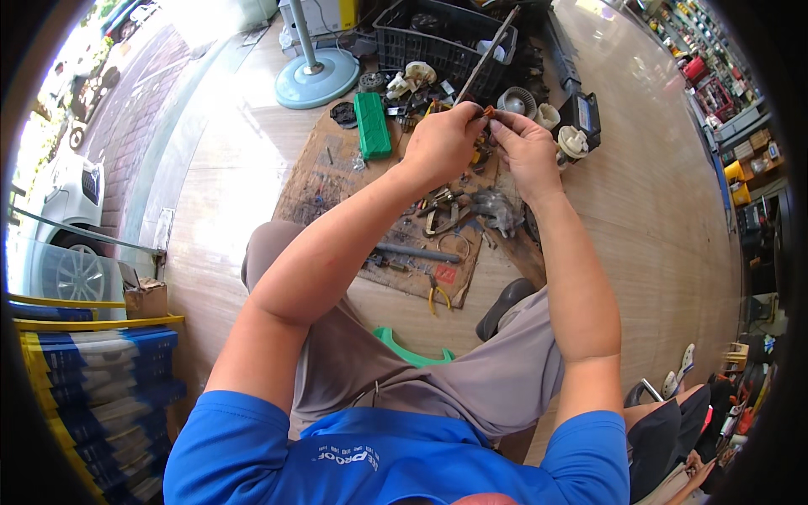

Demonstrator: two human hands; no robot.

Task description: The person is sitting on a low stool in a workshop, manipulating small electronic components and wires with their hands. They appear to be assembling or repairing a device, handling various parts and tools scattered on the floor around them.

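In the head view, above the cardboard [310, 172], the left hand [442, 143] and right hand [527, 151] meet, 2 sets of fingertips pinched on a small orange piece [489, 111] (too small to identify); a green case [373, 126] lies to their left

A cardboard sheet [313, 178] is lying on the floor [652, 202], a case [372, 126] resting toward its far end, pliers [433, 284] at its near edge; behind, a crate [421, 49] is sitting right of a pedestal [316, 84].
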